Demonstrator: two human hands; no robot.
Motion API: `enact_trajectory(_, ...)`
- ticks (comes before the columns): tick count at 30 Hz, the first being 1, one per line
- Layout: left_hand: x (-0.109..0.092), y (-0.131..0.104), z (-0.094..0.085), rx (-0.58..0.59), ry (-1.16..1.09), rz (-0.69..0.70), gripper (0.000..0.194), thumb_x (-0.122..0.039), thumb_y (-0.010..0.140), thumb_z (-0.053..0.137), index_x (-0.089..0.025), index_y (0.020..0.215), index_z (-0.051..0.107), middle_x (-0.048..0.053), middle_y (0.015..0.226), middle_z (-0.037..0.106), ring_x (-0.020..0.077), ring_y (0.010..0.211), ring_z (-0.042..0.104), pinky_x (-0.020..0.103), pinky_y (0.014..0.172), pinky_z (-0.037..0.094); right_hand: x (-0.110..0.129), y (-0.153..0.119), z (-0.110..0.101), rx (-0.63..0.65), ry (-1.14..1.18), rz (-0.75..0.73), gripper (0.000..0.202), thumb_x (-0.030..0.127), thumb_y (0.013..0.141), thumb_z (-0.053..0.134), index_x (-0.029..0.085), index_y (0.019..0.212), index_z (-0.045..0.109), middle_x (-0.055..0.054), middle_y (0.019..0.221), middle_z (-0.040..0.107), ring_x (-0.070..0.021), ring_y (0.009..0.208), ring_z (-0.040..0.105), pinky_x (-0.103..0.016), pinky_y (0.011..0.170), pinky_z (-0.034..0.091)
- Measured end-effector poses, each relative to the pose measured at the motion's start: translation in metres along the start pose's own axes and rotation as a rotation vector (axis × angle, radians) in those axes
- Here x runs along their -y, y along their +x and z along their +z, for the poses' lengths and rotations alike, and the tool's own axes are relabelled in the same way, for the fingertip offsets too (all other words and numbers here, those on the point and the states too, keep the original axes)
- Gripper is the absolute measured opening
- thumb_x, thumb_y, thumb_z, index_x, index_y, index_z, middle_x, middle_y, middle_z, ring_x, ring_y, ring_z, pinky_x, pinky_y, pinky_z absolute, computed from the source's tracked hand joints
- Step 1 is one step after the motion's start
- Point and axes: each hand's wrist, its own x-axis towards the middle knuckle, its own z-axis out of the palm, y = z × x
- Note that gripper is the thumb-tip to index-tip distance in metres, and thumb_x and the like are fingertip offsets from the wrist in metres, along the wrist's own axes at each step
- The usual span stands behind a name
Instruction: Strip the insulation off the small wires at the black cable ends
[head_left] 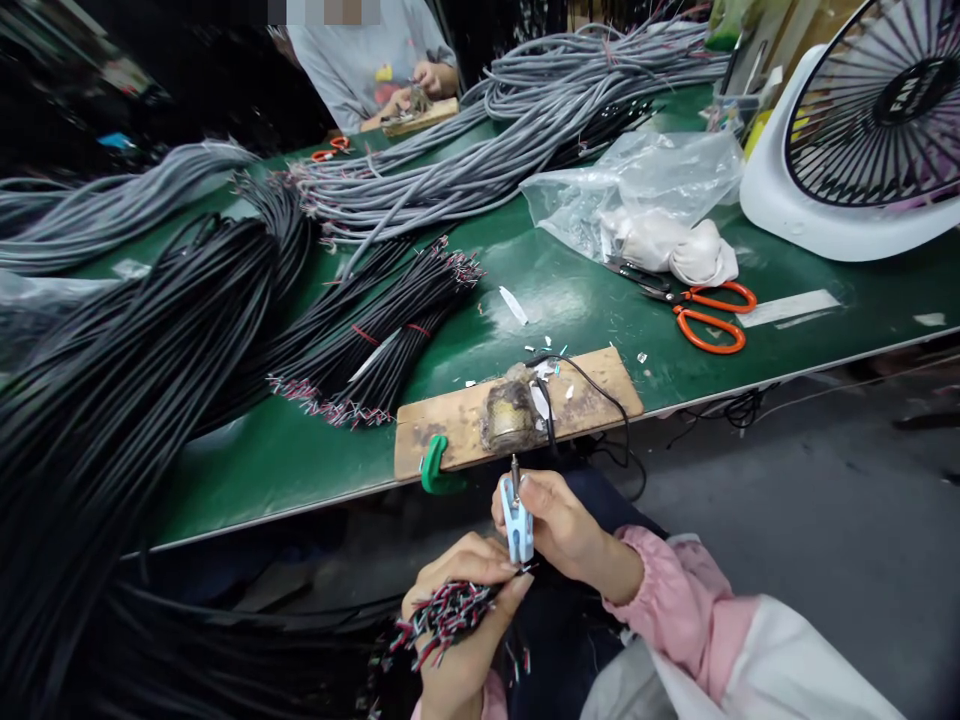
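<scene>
My left hand (457, 610) is closed around a bundle of thin black cables (450, 615) whose ends show red, white and black wires. One wire end sticks out between its thumb and forefinger. Just above it, my right hand (559, 525) grips a light-blue plastic clip (517, 525) shaped like a clothespin. A thin metal tip rises from the clip's upper end, and its lower end is close to the pinched wire; whether they touch I cannot tell. Beyond both hands, a wooden board (592, 400) bears a grimy, rounded metal piece (511, 412).
A green clamp (435, 465) grips the board at the edge of the green table (480, 345). Black cable bundles (375, 345) lie left, grey cables (442, 180) behind. Orange-handled scissors (712, 312), a plastic bag (637, 175) and a fan (870, 130) are right. Another person (367, 70) sits opposite.
</scene>
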Motion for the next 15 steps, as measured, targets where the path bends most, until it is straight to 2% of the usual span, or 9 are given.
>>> enact_trajectory(5, -0.002, -0.001, 0.001, -0.016, 0.022, -0.015, 0.022, -0.003, 0.073, 0.081, -0.024, 0.074, 0.074, -0.007, 0.068, 0.070, 0.0106, 0.062, 0.066, 0.018, 0.063, 0.057, 0.000, 0.000, 0.000, 0.002, 0.008, 0.021, 0.062, 0.074, 0.076, 0.073, 0.015, 0.066, 0.058, 0.002, 0.058, 0.054, -0.0059, 0.043, 0.038, -0.018, 0.039, 0.030)
enact_trajectory(9, 0.000, -0.002, 0.000, -0.032, 0.003, -0.033, 0.022, -0.003, 0.072, 0.082, -0.024, 0.073, 0.074, -0.007, 0.067, 0.071, 0.0113, 0.063, 0.067, 0.019, 0.064, 0.058, -0.004, -0.001, -0.003, 0.019, 0.021, 0.054, 0.068, 0.082, 0.070, 0.071, 0.015, 0.064, 0.059, 0.001, 0.058, 0.054, -0.0081, 0.048, 0.045, -0.019, 0.043, 0.034)
enact_trajectory(13, 0.000, -0.003, 0.001, -0.040, -0.010, -0.031, 0.022, -0.002, 0.071, 0.082, -0.023, 0.073, 0.074, -0.006, 0.067, 0.071, 0.0115, 0.061, 0.067, 0.019, 0.062, 0.058, -0.011, -0.005, -0.011, -0.007, 0.047, 0.124, 0.073, 0.086, 0.076, 0.059, 0.014, 0.064, 0.063, 0.000, 0.056, 0.055, -0.0099, 0.050, 0.047, -0.022, 0.048, 0.036)
enact_trajectory(15, 0.000, -0.003, 0.002, -0.047, -0.022, -0.033, 0.023, -0.002, 0.071, 0.082, -0.023, 0.072, 0.073, -0.006, 0.066, 0.070, 0.0116, 0.060, 0.066, 0.019, 0.061, 0.058, -0.016, -0.010, -0.017, -0.054, 0.044, 0.124, 0.071, 0.085, 0.077, 0.060, 0.014, 0.065, 0.065, 0.000, 0.055, 0.056, -0.0103, 0.050, 0.048, -0.022, 0.049, 0.035)
